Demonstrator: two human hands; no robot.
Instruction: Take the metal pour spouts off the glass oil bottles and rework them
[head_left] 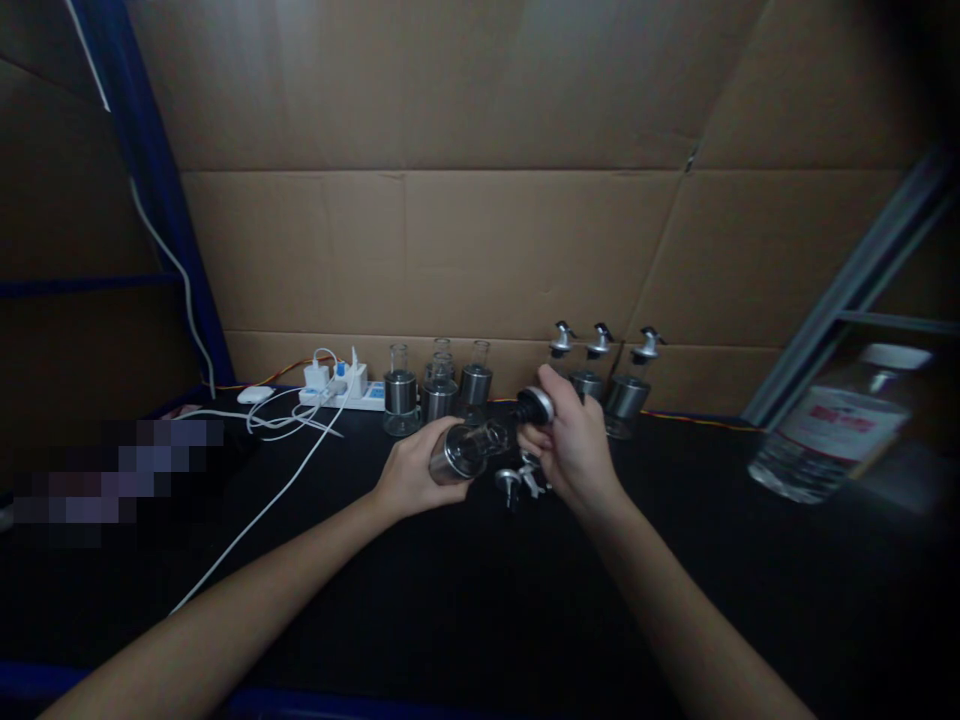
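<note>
My left hand (411, 470) is wrapped round a glass bottle (459, 452) with a metal sleeve, tilted so its open neck points right. In my right hand (574, 440) is a pourer stopper (534, 406), silver with a black plug, held close to the bottle's mouth. Whether plug and neck touch I cannot tell. Loose pourer stoppers (510, 486) lie on the black table just below my right hand. Behind my left hand stand several open bottles (400, 390) of the same kind. Behind my right hand, bottles with pourers fitted (628, 390) stand upright.
A power strip (364, 398) with white chargers and looping cables (285, 480) lies at the back left. On the right stands a large clear plastic jug (832, 425). A cardboard wall (450, 240) closes off the back, with blue frame posts (161, 180) at the left.
</note>
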